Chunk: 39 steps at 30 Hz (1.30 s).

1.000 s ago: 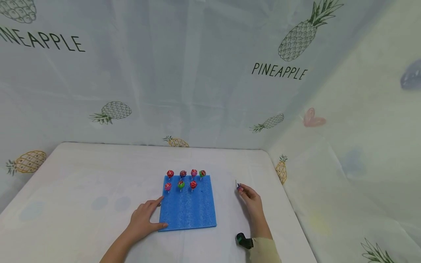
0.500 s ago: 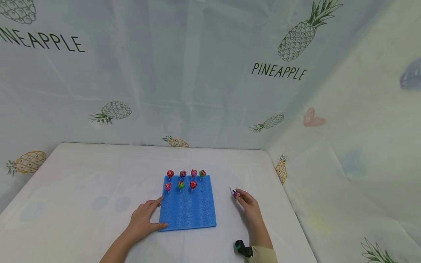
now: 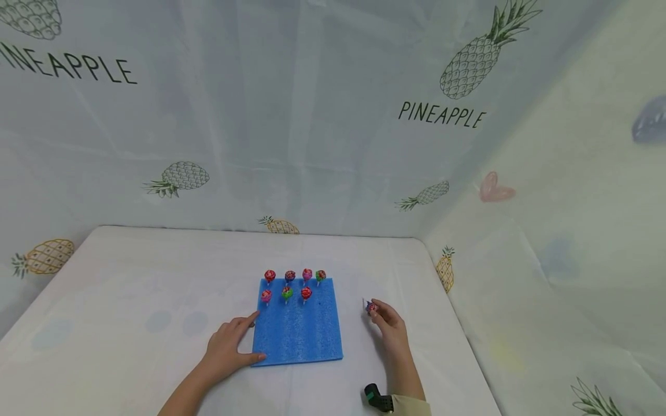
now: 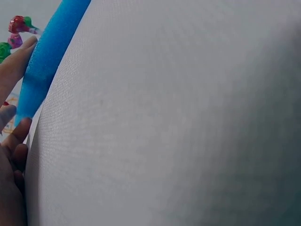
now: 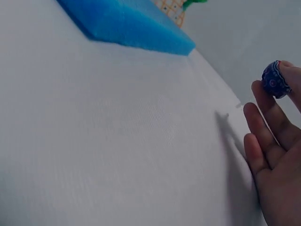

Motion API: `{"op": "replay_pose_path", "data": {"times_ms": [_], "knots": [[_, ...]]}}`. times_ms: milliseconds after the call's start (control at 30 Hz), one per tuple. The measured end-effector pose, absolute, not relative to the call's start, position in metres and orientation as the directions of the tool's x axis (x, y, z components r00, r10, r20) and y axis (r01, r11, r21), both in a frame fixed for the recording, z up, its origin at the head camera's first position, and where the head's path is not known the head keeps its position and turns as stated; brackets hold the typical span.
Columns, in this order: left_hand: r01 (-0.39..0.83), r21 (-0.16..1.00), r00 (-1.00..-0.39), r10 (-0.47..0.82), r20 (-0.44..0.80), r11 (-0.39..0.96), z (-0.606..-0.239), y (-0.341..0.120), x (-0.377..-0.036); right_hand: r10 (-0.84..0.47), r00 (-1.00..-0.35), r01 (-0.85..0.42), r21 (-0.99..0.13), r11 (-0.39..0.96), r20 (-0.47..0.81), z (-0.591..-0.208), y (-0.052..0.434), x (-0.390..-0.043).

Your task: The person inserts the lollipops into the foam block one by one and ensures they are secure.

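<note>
A blue foam board lies on the white table. Lollipops stand in it by their sticks: several along its far edge, such as a red one, and a second row of three with a green one in the middle. My left hand rests at the board's left side, fingers spread, a fingertip at the left edge and the thumb over the near-left corner. To the right of the board, my right hand pinches a blue-wrapped lollipop between thumb and finger by its candy head, its stick pointing up in the head view.
A black wrist device sits at the right sleeve. Behind the table hangs a pineapple-print cloth, and another pale cloth runs along the right side.
My right hand has moved a little left and toward the person with the lollipop, whose stick tilted left and then came more upright. My left hand and the board stay in place.
</note>
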<state>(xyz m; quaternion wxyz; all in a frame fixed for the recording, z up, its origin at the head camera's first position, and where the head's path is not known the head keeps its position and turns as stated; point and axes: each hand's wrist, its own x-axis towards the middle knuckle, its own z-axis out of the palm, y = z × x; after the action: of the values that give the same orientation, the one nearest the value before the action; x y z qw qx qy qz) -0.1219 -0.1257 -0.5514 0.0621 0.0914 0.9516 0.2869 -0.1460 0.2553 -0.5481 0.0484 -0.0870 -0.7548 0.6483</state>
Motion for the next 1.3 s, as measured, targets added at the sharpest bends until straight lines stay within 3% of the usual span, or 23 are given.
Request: {"op": "replay_pose_path", "data": {"times_ms": [333,767,1300], "knots": [[0.161,0.553,-0.975,0.219,-0.040,0.817,-0.551,-0.126,-0.121,0.114,-0.993,0.032,-0.999,-0.024,-0.035,-0.544,0.228,-0.148],[0.164,0.551,-0.976,0.215,-0.029,0.818,-0.552,-0.126,-0.120,0.060,-0.997,-0.052,-0.998,-0.026,0.051,-0.533,0.208,-0.157],[0.158,0.553,-0.977,0.211,-0.032,0.818,-0.554,-0.126,-0.121,0.115,-0.993,0.009,-0.999,-0.041,-0.014,-0.518,0.192,-0.164]]}}
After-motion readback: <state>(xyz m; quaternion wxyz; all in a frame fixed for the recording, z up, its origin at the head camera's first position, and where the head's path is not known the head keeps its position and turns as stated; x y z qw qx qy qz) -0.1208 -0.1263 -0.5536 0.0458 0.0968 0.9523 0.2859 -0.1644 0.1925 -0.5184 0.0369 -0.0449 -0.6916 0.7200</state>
